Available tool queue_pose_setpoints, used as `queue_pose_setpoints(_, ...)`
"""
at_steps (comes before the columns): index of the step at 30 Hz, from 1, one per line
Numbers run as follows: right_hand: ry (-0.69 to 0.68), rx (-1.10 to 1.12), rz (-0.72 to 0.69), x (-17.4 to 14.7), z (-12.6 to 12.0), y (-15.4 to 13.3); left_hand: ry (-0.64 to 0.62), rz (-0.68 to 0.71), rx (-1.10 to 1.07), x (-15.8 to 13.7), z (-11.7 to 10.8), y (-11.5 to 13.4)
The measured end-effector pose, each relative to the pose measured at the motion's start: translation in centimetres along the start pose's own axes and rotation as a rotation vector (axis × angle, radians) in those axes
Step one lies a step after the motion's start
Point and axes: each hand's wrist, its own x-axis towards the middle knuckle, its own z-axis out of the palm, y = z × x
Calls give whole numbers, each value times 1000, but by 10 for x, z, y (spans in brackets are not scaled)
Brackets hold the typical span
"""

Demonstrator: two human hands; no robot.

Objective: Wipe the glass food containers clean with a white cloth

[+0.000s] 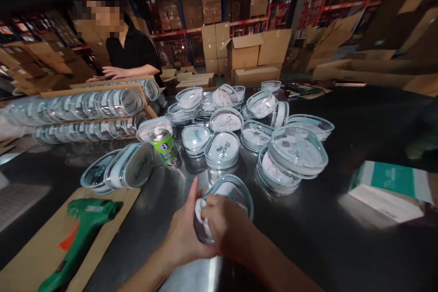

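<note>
Near the table's front edge my left hand [186,235] grips a clear oval plastic container [243,194] with a pale blue rim. The container is tilted, its far end leaning up to the right. My right hand [227,226] is closed, with a white tissue or cloth [201,212] bunched under its fingers and pressed against the container. Both hands hide much of the container. Just beyond them stand similar lidded containers [222,150] with "beauty" lettering, and a green spray can [167,150] with a white top.
A green glue gun [91,214] lies on a cardboard sheet [30,248] at left. At right is a green-and-white tissue box [393,187]. Rows of containers [89,105] stand at back left, near a person in black [137,52]. Cardboard boxes [244,52] are stacked behind.
</note>
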Motion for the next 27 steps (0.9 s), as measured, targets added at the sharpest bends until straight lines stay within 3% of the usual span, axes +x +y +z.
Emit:
queue_pose_setpoints(4, 112, -96, 194, 13, -24, 39, 17, 6, -15, 1, -1, 1)
queue_pose_setpoints(8, 97, -103, 288, -7, -37, 54, 12, 10, -10, 2, -3, 3)
queue_pose_setpoints(13, 37, -4, 325, -49, -31, 22, 12, 21, 3, 2, -3, 6)
queue_pose_setpoints(17, -48, 51, 494, -57, -12, -17, -17, 23, 50, 3, -6, 7)
queue_pose_setpoints(19, -54, 114, 483, -58, -4, -30, -33, 46, 76, 3, -7, 6)
queue_pose_setpoints(21, -11, 341, 367, -62, -3, -33, -24, 74, 108, 4, -8, 3)
queue_pose_setpoints(23, 50, 711, 287, -70, -10, -25, 18, 87, 151, 5, -6, -1)
queue_pose_setpoints(25, 191, 1039, 346, -81, -25, -10, 67, 100, 154, 6, -3, -7)
queue_pose_setpoints(27, 417, 1238, 514, -91, -43, 6, 126, 147, 101, 7, 2, -10)
